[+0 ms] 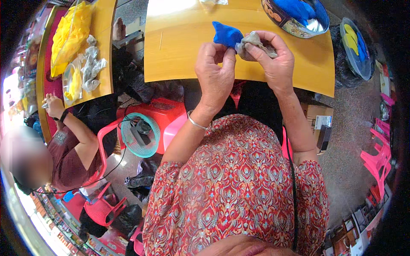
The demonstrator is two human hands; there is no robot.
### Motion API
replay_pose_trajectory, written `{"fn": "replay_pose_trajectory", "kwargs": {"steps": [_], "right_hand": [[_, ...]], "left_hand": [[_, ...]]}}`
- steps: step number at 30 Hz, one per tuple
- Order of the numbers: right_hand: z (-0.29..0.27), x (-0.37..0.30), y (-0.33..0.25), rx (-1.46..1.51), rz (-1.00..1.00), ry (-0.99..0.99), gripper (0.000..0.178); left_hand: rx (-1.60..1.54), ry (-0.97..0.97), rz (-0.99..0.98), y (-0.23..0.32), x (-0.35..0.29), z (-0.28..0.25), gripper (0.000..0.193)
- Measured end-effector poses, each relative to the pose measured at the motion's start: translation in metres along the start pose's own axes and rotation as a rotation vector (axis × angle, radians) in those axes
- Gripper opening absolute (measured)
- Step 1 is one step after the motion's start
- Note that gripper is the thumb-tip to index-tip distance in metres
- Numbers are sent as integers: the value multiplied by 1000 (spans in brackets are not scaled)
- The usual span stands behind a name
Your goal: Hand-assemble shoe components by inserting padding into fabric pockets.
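Above the wooden table, my left hand pinches the lower end of a smooth blue piece with pointed corners. Its exact kind I cannot make out. A crumpled greyish rag is gripped between the thumb and fingers of my right hand. The rag touches the right side of the blue piece, close to my left fingertips. Part of the blue piece is hidden behind my fingers.
At the table's far right stands a round tub with blue pieces. A clear tub holds yellow and blue pieces. A thin stick lies on the table. Left, a co-worker's hand is near a bag of yellow pieces.
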State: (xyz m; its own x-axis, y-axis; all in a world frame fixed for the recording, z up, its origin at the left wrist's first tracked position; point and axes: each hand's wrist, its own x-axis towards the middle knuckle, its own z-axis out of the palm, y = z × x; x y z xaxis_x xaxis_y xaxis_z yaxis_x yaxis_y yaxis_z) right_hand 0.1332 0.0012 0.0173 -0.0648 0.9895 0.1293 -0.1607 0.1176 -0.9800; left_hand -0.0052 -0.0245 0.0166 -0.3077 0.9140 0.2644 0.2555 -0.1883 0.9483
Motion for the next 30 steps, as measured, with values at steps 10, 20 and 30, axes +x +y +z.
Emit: {"fn": "replay_pose_trajectory", "kwargs": {"steps": [10, 20, 30], "right_hand": [[0, -6, 16, -23, -75, -65, 25], [3, -7, 18, -469, -303, 181, 28], [-14, -6, -9, -309, -410, -240, 28]], "left_hand": [[-162, -121, -223, -2, -3, 2, 6], [90, -170, -45, 2, -10, 9, 9], [-433, -192, -261, 13, 0, -4, 7]]}}
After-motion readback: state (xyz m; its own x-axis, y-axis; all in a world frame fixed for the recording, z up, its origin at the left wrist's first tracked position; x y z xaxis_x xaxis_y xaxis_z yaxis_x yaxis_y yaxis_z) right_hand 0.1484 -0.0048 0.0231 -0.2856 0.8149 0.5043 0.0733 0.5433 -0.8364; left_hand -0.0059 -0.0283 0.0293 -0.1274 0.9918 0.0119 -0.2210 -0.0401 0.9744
